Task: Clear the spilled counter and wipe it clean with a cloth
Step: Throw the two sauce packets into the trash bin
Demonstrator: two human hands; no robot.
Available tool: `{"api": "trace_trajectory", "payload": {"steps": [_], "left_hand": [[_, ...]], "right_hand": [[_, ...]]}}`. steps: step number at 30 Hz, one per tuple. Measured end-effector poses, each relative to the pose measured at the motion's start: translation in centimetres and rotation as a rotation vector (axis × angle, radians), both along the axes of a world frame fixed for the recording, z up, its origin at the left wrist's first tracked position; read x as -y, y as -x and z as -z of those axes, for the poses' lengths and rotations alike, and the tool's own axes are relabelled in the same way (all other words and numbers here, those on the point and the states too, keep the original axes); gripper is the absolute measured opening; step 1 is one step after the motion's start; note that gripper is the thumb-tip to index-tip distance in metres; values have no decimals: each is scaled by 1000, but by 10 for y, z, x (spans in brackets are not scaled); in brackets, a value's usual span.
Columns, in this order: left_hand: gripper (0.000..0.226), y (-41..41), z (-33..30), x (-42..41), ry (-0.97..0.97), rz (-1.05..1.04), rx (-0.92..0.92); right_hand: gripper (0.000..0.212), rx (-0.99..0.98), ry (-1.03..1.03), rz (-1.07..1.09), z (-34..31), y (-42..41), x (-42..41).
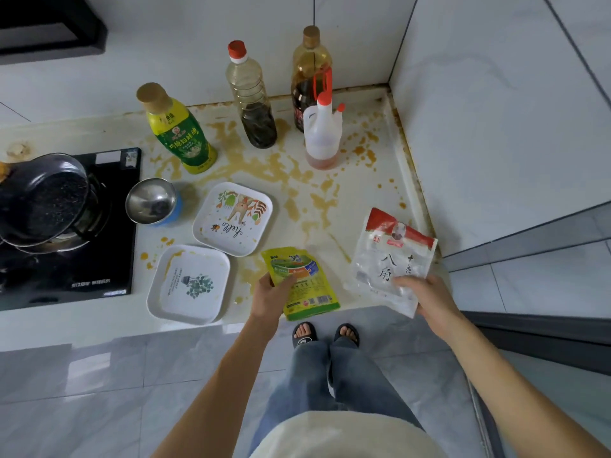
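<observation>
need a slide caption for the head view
Left hand grips a green packet, right hand a white bag, over the stained counter.

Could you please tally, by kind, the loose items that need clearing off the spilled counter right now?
Bottles: 4 (green-labelled yellow bottle, clear red-capped bottle, tall dark-sauce bottle, white red-spouted squeeze jug)
Square white plates: 2 (rabbit-print plate, plant-print plate)
Packets: 2 (yellow-green pouch in left hand, clear red-topped bag in right hand)
Steel bowls: 1
Total: 9
</observation>
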State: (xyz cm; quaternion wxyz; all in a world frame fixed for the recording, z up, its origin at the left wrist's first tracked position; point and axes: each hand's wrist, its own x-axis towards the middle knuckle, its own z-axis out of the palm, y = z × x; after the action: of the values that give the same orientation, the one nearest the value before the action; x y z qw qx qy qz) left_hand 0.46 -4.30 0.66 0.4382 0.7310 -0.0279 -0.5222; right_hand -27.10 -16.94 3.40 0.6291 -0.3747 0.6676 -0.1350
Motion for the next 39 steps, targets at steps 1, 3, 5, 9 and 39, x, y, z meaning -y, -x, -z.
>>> {"api": "trace_trajectory", "payload": {"steps": [1,3,5,9,39], "left_hand": [[12,-1,-1,-11,10,0,-13],[11,-4,-3,-32,14,4,-19],[16,-8,-3,-52,-4,7,1],[21,-12,-2,-87,-56,19,81],[11,253,37,-483,-561,-970,3]], "right_hand": [[21,-11,-20,-12,0,6,-11],[18,-53,-39,-40,2,17,-30],[16,-71,-34,-93,4,25,-46],[18,-89,-26,-234,2,32,-62],[8,-162,328,-1787,36,-250,-240]]}}
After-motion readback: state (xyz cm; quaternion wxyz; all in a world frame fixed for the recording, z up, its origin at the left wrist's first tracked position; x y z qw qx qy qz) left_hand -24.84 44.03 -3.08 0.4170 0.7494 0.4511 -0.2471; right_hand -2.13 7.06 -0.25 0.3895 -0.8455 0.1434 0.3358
